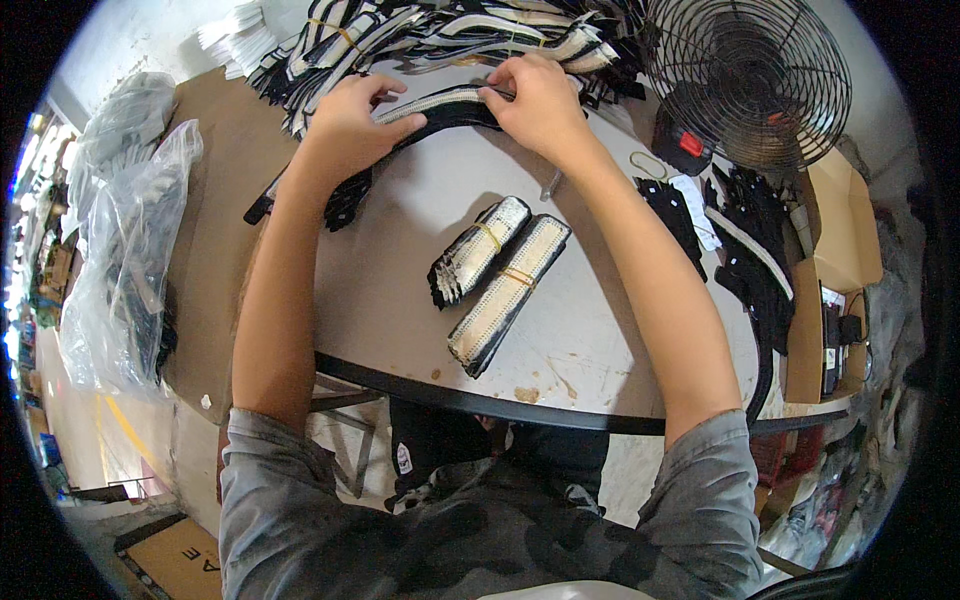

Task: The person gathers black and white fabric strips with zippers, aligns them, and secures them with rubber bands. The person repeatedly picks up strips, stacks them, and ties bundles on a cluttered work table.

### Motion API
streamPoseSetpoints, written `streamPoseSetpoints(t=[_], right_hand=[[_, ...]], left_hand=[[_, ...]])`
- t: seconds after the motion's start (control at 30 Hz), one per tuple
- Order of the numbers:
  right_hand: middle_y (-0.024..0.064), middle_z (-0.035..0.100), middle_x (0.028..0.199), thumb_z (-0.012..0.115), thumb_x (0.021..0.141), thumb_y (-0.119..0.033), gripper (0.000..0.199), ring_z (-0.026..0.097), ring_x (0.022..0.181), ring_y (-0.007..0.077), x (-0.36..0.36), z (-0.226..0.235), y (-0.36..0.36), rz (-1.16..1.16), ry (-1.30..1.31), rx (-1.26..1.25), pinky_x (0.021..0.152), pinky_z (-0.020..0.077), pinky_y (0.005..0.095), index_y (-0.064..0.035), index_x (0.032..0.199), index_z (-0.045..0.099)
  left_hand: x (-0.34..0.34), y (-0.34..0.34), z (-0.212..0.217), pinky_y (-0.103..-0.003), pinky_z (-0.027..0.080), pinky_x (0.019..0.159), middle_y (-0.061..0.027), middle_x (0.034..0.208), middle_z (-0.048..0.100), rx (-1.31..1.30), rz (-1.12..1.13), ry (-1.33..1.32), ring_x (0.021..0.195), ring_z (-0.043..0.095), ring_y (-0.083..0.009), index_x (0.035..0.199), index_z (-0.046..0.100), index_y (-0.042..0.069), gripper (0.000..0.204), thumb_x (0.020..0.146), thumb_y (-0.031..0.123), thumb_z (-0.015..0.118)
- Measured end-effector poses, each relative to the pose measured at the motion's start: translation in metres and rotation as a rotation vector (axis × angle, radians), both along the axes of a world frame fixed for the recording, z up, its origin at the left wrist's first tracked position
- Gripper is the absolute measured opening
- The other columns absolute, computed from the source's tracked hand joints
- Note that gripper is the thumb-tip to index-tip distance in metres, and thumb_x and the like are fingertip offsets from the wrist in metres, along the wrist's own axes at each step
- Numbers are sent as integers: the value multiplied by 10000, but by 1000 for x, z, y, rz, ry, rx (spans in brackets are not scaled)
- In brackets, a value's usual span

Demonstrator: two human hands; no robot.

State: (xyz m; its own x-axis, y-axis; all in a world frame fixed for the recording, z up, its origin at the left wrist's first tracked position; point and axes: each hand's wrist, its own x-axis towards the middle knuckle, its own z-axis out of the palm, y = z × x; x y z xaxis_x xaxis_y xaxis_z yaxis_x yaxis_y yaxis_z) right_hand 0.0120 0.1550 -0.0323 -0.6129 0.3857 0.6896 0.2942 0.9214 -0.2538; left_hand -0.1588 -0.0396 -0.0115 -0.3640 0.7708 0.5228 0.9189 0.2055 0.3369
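At the far side of the table, a curved bundle of black strips with a white ribbed face [440, 103] spans between my two hands. My left hand [352, 122] is curled round its left part, thumb on the near edge and fingers on the far edge. My right hand [535, 105] pinches the bundle farther right between thumb and fingers. Black strip ends [348, 198] hang below my left wrist. Nearer to me lie two folded black-and-white strip bundles, a shorter one [482, 250] and a longer one [510, 293], each with a yellow rubber band round it.
A large pile of similar strips [440, 35] lies beyond my hands. A round wire-guarded fan [750, 80] stands at the far right. Loose black pieces [750, 240] and an open cardboard box [840, 230] are on the right. Clear plastic bags [125, 260] hang at left.
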Motion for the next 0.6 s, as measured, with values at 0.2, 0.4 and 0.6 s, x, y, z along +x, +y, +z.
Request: streamPoseSetpoints(t=[0.2,0.4,0.6], right_hand=[[180,764,927,726,898,-274,250,732,934,372,3,15,8,158,92,-102,879,579,466,-34,923,792],[154,782,919,723,937,-253,232,751,839,266,14,27,16,203,-28,-256,799,583,373,-48,1020,793],[185,770,899,733,864,-197,169,755,847,353,9,28,0,380,-138,-200,812,590,426,-43,913,783]], left_hand=[[1,4,-4,-445,583,882,-199,988,767,-220,-20,74,959,740,-388,1131,776,70,475,790,375,901],[22,6,0,-473,579,836,-232,962,752,-183,-33,-6,920,724,-429,1081,773,51,385,891,383,819],[8,6,-14,-511,572,821,-290,904,725,-138,42,-33,890,719,-463,922,752,-24,489,1041,432,623]])
